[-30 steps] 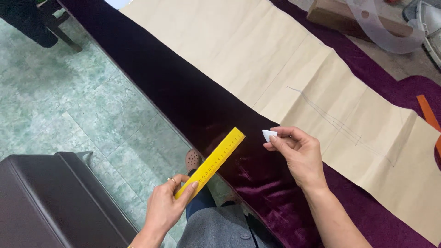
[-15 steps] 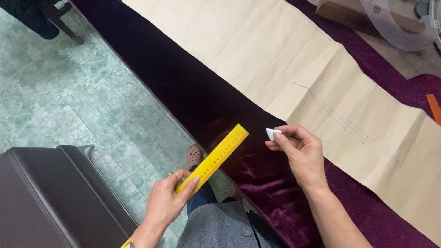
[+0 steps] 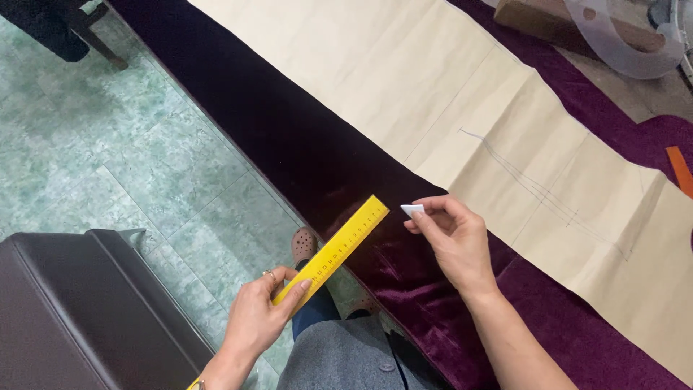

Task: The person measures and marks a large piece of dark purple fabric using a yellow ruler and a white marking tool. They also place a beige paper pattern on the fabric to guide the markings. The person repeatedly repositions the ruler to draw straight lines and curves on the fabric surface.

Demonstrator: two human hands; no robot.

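Note:
My left hand [image 3: 260,314] grips a yellow ruler [image 3: 339,245] by its lower part; the ruler's far end points up and to the right, over the edge of dark purple velvet cloth [image 3: 303,152]. My right hand [image 3: 455,242] pinches a small white piece of chalk [image 3: 412,210] just right of the ruler's tip, above the cloth. A long sheet of tan pattern paper [image 3: 433,94] with faint pencil lines lies on the velvet, beyond both hands.
A dark leather seat [image 3: 79,310] stands at the lower left on green marbled floor tiles [image 3: 123,152]. A clear curved ruler [image 3: 613,43] and a brown block [image 3: 548,22] lie at the top right. An orange strip [image 3: 680,170] sits at the right edge.
The view has shifted slightly. Both hands stay close together with the ruler and the chalk, drifting a little lower in the picture.

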